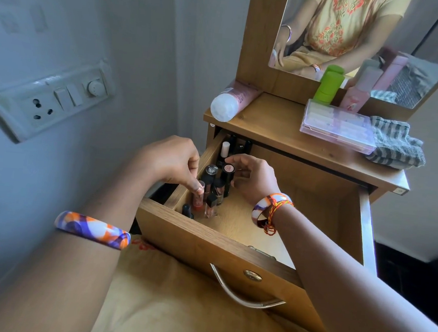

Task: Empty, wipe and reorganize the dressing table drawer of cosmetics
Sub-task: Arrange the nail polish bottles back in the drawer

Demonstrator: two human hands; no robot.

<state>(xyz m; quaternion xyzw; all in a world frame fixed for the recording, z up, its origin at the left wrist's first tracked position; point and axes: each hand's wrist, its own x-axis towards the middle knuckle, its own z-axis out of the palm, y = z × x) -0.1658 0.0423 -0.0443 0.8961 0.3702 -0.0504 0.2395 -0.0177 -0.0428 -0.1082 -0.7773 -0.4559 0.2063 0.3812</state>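
While the drawer (222, 240) hangs pulled out over the lap, stands small cosmetics upright in a tight cluster against its left wall, apparently so each cap reads from above and the bare floor to the right stays free for more. Pinches with the left hand (172, 160), fingers curled downward, the top of a pink lip gloss tube (198, 197) near the front corner, probably nudging it plumb beside the wall. Cups with the right hand (255, 181), fingers bent and partly spread, a black lipstick (227, 176) with a pale round cap; cannot tell whether gripping or only steadying. Leaves on the tabletop (277, 123) the pink tube (233, 101), green bottle (328, 86), clear pink case (339, 126) and striped cloth (397, 144), likely parked until the small items settle.
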